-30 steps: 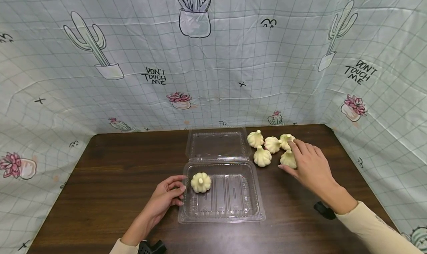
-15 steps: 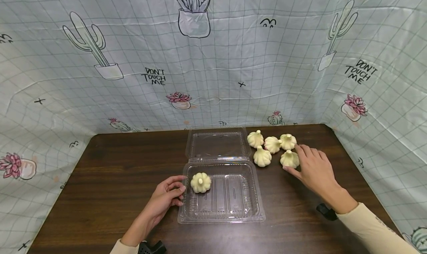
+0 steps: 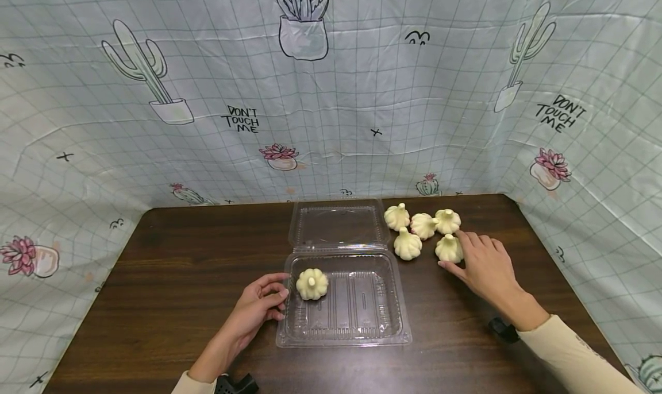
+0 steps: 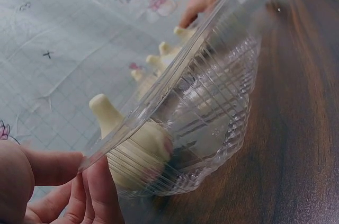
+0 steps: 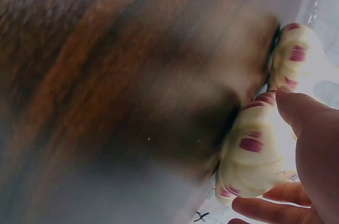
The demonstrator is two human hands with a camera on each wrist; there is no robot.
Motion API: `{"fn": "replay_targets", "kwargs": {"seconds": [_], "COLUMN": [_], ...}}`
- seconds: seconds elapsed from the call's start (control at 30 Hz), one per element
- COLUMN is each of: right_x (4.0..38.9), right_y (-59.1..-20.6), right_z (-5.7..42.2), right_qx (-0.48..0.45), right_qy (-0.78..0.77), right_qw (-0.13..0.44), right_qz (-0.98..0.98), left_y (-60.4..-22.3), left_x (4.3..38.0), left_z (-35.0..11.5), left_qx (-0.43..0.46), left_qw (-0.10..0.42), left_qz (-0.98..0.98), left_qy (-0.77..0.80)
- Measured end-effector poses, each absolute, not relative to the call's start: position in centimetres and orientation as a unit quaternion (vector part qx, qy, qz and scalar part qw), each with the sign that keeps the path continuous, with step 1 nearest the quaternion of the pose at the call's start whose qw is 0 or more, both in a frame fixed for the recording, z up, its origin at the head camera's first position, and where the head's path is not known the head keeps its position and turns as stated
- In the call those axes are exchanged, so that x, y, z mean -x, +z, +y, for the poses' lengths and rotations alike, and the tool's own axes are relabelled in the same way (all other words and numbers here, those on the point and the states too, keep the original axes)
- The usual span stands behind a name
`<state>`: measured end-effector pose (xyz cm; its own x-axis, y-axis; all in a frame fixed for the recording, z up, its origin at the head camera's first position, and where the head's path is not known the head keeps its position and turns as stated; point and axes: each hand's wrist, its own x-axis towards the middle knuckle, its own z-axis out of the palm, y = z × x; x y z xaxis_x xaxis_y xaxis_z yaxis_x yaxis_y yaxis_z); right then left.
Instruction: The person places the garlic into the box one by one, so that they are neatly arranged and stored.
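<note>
My left hand (image 3: 258, 301) pinches the left rim of an open clear plastic clamshell container (image 3: 357, 341) between thumb and fingers, as the left wrist view shows closely. One garlic bulb (image 3: 312, 284) stands stem-up inside, at the container's upper left. Over on the right, my right hand (image 3: 488, 267) holds a second garlic bulb (image 3: 449, 248) from its right side, thumb at the near side and fingers at the far side. That bulb still rests on the table. Purple marks show on its underside in the right wrist view. Part of its right side is hidden by the fingers.
Several more garlic bulbs (image 3: 407, 244) sit in a cluster between the container's lid and my right hand. The lid (image 3: 338, 227) lies folded back, away from me. A cactus-print curtain (image 3: 331, 107) encloses the dark wooden table (image 3: 170, 279) at the back and sides.
My right hand has drawn back slightly toward the right and nearer me, uncovering the farthest-right bulbs; its thumb and fingers have since come closer around the near bulb. The left hand stays put.
</note>
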<state>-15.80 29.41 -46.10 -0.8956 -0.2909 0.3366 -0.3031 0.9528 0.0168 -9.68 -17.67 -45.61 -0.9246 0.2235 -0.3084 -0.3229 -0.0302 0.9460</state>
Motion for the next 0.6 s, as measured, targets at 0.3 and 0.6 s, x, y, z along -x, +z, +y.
{"fn": "replay_targets", "kwargs": {"seconds": [0.3, 0.6], "right_x": [16.05, 16.28], "right_y": [-46.31, -46.55], "right_z": [29.22, 29.12], "right_qx": [-0.145, -0.141], "right_qy": [0.021, 0.020], "right_qw": [0.167, 0.156], "right_qz": [-0.975, -0.978], "left_y": [-45.63, -45.69], "left_x": [9.63, 9.66], "left_z": [-17.65, -17.72], "left_qx": [0.034, 0.033], "left_qw": [0.190, 0.191], "left_qz": [0.667, 0.663], "left_qy": [0.719, 0.723]}}
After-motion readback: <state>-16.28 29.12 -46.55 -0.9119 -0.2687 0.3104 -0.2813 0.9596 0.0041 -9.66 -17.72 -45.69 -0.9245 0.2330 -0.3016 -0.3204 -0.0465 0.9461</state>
